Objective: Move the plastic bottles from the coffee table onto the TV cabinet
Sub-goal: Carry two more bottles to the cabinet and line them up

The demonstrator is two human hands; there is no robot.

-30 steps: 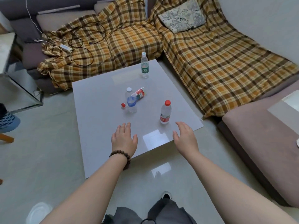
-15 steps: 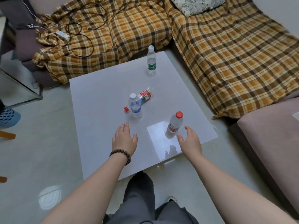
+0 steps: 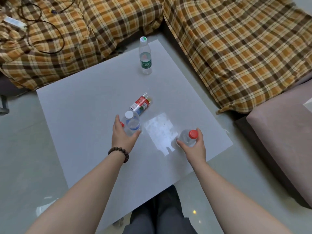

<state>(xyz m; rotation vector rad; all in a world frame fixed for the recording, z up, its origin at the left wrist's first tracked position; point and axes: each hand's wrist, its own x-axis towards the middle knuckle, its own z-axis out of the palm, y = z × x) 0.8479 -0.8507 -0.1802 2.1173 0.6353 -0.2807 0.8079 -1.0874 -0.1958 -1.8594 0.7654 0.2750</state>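
Several plastic bottles stand or lie on the white coffee table (image 3: 81,119). My left hand (image 3: 122,135) wraps around an upright white-capped bottle (image 3: 132,123) with a blue label near the table's middle. My right hand (image 3: 194,146) curls around an upright red-capped bottle (image 3: 189,137) near the front right edge. A red-labelled bottle (image 3: 141,103) lies on its side just behind the white-capped one. A green-labelled bottle (image 3: 145,56) stands upright at the far edge. The TV cabinet is out of view.
Sofas covered with an orange plaid blanket (image 3: 236,48) wrap around the table's far and right sides. Black cables (image 3: 42,22) lie on the left blanket. A pinkish-grey cushion seat (image 3: 283,135) sits at the right. My legs are below the table's near edge.
Both hands moved forward from hovering open above the table. The left one closed around the white-capped bottle and the right around the red-capped bottle. The camera leaned closer over the table.
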